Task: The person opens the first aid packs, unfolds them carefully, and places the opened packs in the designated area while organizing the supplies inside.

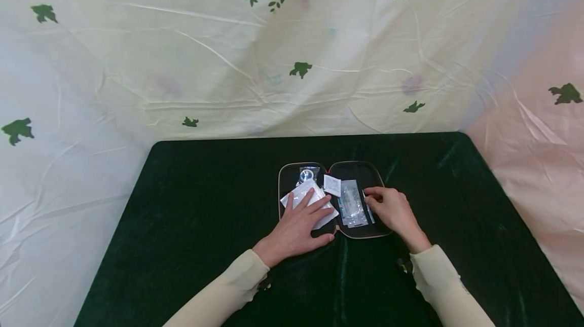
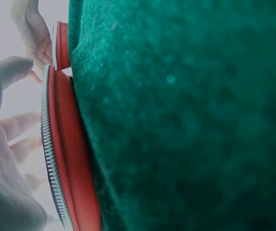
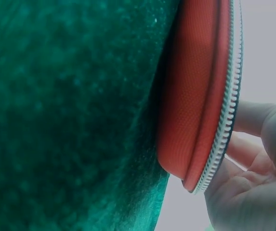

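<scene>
A red zip case [image 2: 75, 154] with a black lining lies opened flat like a book in the head view. My left hand [image 1: 296, 229] rests with spread fingers on white packets [image 1: 298, 192] in its left half. Over the right half, my right hand [image 1: 396, 209] pinches a thin white strip [image 1: 364, 193] between thumb and forefinger beside the black strap. Clear flat packets [image 1: 350, 197] lie just left of that strap. A small white square packet [image 1: 332, 185] sits by the hinge. Above the left hand is a clear bag with a round white item [image 1: 307, 175].
A dark green velvet cloth [image 1: 205, 190] covers the table under the case. Behind the table hangs a pale curtain [image 1: 228, 63] printed with green leaves and birds. The case's zip edge [image 3: 224, 115] stands up beside the right hand.
</scene>
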Demonstrator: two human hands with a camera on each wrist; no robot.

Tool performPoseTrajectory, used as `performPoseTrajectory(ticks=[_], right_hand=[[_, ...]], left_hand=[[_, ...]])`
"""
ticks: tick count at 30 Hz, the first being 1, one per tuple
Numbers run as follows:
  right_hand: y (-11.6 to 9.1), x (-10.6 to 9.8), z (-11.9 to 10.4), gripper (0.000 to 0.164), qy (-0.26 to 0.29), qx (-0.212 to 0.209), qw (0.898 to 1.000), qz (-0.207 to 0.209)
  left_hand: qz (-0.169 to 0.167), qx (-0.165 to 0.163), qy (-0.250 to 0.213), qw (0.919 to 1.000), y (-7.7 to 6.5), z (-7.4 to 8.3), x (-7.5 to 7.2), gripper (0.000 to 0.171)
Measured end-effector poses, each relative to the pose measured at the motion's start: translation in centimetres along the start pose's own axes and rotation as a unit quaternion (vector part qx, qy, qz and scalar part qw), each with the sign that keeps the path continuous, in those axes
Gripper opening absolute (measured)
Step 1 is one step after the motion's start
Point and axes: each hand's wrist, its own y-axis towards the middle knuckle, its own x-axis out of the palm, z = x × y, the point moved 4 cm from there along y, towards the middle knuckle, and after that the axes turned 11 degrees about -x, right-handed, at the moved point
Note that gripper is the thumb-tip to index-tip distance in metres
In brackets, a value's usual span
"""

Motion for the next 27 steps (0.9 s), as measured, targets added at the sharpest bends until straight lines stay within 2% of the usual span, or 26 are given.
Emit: performPoseTrajectory(ticks=[4, 18, 27], right_hand=[[0.03, 0.13, 0.10, 0.032, 0.020, 0.016, 1.000, -0.007], [-0.14, 0.08, 0.06, 0.031, 0.034, 0.014, 0.999, -0.025], [-0.48, -0.53, -0.23, 0.033, 0.030, 0.010, 0.999, -0.005]], left_hand=[[0.000, -0.001, 0.002, 1.0000, 0.00, 0.02, 0.01, 0.064], [0.004, 0.004, -0.002, 1.0000, -0.04, 0.00, 0.03, 0.063], [0.010, 0.005, 0.001, 0.9999, -0.02, 0.06, 0.03, 0.063]])
